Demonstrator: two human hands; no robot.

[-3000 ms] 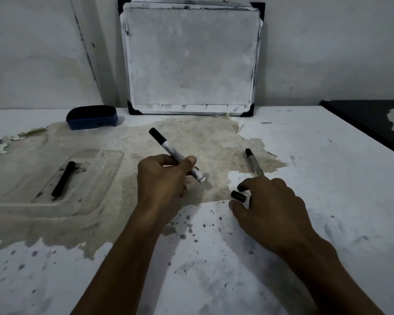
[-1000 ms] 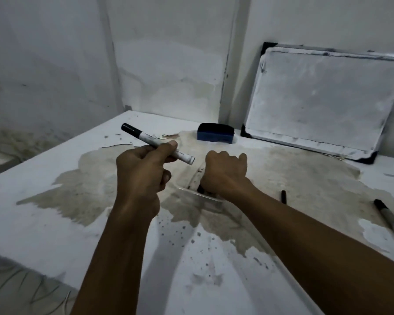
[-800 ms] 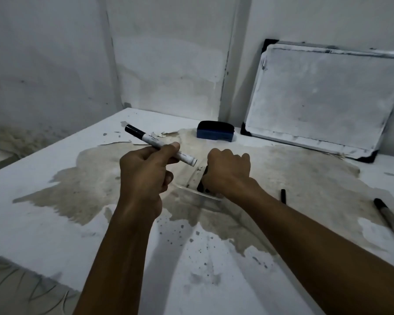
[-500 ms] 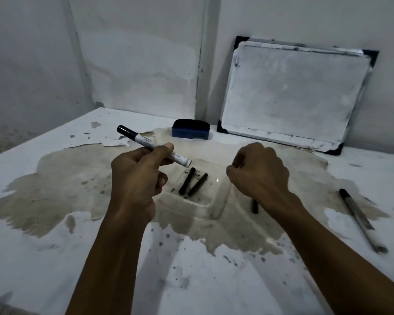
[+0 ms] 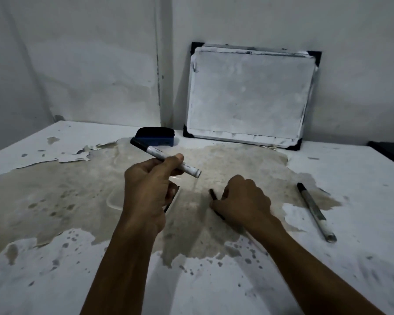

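Observation:
My left hand (image 5: 146, 192) holds a white marker with a black cap (image 5: 164, 159) above the table, tilted with the cap up and to the left. My right hand (image 5: 243, 203) is down on the table, its curled fingers pinching a short black stick (image 5: 213, 194) that lies just right of a clear plastic tray (image 5: 113, 202). My left hand hides most of the tray; one dark piece (image 5: 168, 206) inside it peeks out below that hand.
A second marker (image 5: 314, 212) lies on the table to the right. A small whiteboard (image 5: 248, 96) leans on the back wall, with a blue eraser (image 5: 155, 138) to its left. The white table top (image 5: 55, 269) is stained and peeling.
My right hand left the tray, moved right and came down onto the black stick beside it. My left hand kept hold of the marker. The view turned to the right.

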